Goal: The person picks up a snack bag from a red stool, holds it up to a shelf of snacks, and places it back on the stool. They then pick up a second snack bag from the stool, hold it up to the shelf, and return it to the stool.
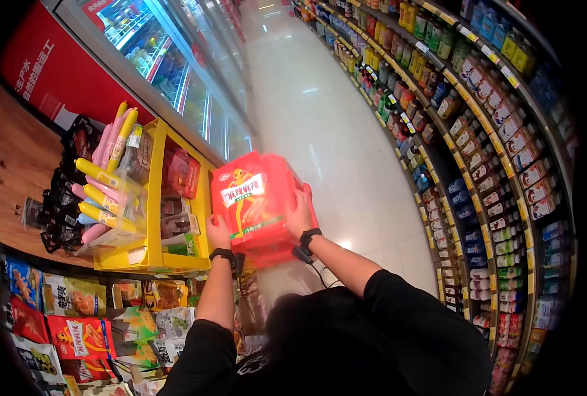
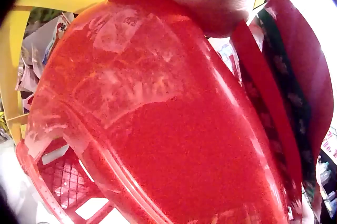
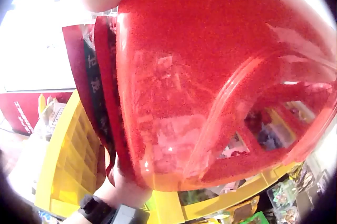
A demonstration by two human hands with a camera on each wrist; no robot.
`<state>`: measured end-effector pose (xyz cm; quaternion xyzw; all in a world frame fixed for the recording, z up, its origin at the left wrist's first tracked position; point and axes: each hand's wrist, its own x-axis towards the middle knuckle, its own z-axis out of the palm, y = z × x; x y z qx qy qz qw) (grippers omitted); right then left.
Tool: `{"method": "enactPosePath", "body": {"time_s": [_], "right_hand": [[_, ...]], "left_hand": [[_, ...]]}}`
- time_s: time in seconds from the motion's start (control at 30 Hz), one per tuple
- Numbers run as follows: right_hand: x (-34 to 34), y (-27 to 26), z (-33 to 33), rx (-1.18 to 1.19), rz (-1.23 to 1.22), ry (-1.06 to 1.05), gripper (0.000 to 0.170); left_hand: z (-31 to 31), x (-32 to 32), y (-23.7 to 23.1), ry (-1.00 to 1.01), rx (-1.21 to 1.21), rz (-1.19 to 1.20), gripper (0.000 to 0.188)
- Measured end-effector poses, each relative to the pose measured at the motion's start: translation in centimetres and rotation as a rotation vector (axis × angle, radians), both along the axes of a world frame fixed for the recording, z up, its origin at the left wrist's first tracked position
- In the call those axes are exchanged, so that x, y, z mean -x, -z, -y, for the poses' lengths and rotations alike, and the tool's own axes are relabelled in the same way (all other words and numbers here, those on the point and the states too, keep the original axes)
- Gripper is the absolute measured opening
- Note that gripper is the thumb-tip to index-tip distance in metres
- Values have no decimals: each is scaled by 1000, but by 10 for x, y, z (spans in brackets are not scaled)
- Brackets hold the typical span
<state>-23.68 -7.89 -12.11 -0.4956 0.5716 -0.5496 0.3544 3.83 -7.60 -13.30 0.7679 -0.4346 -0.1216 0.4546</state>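
A red see-through plastic bin is held up between both hands, in the aisle just right of a yellow rack. A red snack packet with a cartoon figure faces upward in the head view, and packet edges stick out past the bin's rim. My left hand grips the bin's left side by the packet's lower edge. On the opposite side, my right hand holds the bin's wall, thumb up. The fingers under the bin are mostly hidden. A cutout shows low in its wall in both wrist views.
The yellow rack with packets and a tub of long sausages stands on a wooden counter at left. Snack packets hang below. Glass-door fridges line the left, and bottle shelves the right of the aisle floor.
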Motion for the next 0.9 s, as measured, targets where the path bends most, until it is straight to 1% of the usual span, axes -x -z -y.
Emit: {"method": "enactPosePath", "body": {"time_s": [0.1,0.17,0.2,0.23,0.27,0.3,0.33,0.37,0.4,0.47,0.5,0.53,0.57,0.6,0.63,0.67,0.7,0.73,0.8,0.83,0.87,0.9], "right_hand": [[-2,-19,-2,44,-7,11,51],[0,-28,-6,-67,110,-43,50],[-1,-16,-3,-50,95,-66,50],[-3,10,5,13,-42,-26,50],[-4,25,10,82,-178,19,49],[-3,24,10,111,-193,3,49],[-4,20,12,73,-124,-12,47],[-4,19,12,24,-58,-33,45],[-3,26,11,36,-71,-54,45],[-4,40,14,50,-107,8,44],[-5,40,13,64,-118,-12,44],[-4,38,13,11,-39,-24,43],[-2,37,13,-43,39,-34,43],[2,43,15,-25,24,-49,43],[5,56,20,-21,4,-57,43],[7,62,24,-18,-15,-64,42],[8,51,20,-61,60,-94,42],[7,23,11,-136,163,-143,45],[12,0,1,-109,68,-72,47],[17,-5,-1,-100,63,-93,47],[25,-5,-6,-94,69,-37,46],[31,-6,-10,-90,74,16,46]], "left_hand": [[0,0,1,-4,-1,-3,39],[0,-1,1,-14,2,-17,39],[0,1,0,-15,-7,-22,38],[-3,7,-11,-15,-1,-26,37],[-6,11,-15,-36,22,-42,37],[-9,14,-15,-50,36,-6,36],[-5,15,-18,-62,55,32,35],[-7,17,-24,-47,39,1,35],[-8,18,-24,-69,50,-12,35],[-11,17,-26,-15,61,-55,35],[-11,14,-20,9,25,-44,37],[-13,9,-15,-9,41,-58,37],[-17,6,-9,56,93,-69,38],[-20,3,-5,121,147,-78,39],[-26,-1,-6,175,91,-181,43],[-36,0,-11,162,110,-189,43],[-48,1,-20,198,112,-207,44],[-59,0,-24,235,111,-222,46],[-83,-5,-11,226,59,-174,49],[-98,-11,-8,250,47,-138,51],[-118,-12,-14,265,24,-175,53],[-137,-14,-13,250,55,-206,51]]}}
